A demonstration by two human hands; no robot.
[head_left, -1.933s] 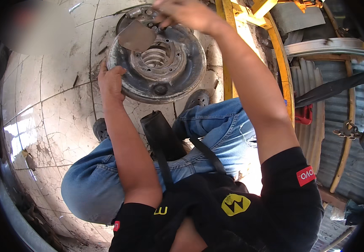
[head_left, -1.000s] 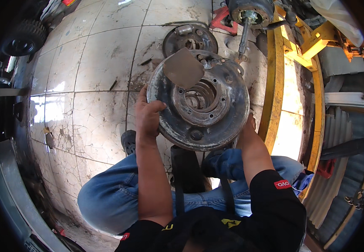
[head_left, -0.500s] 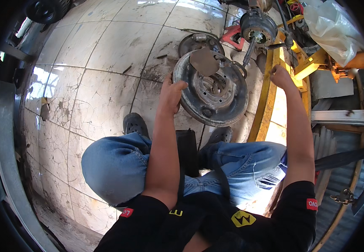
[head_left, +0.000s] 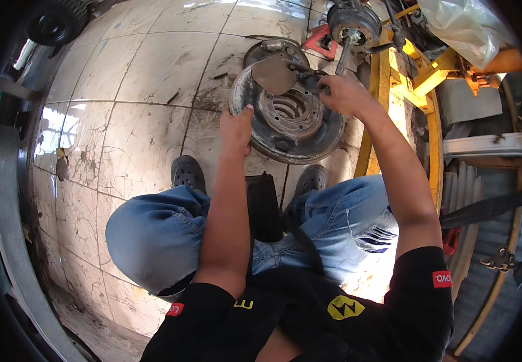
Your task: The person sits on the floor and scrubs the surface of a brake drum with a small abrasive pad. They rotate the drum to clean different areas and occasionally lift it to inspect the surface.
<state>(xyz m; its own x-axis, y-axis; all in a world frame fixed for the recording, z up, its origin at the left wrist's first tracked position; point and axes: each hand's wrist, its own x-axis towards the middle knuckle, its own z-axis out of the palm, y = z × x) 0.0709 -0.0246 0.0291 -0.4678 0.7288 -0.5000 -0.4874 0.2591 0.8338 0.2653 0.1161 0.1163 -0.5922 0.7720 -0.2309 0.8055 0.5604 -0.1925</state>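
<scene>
A round, worn metal brake backing plate with a large centre hole and a ring of small holes stands tilted in front of my feet. My left hand is closed on its left rim. My right hand is closed at the plate's upper right edge, with a small dark part showing at the fingertips; I cannot make out what it is. A flat brown patch covers some of the plate's upper face. Behind it lies another dark round brake plate, partly hidden.
A brake drum on an axle is at the top right, next to a red stand. A yellow metal frame runs along the right, with a clear plastic bag above it. A tyre is at the far left.
My right hand has moved left from beside the yellow frame to the plate's upper right edge. My left hand keeps its grip on the rim; the view has shifted slightly.
</scene>
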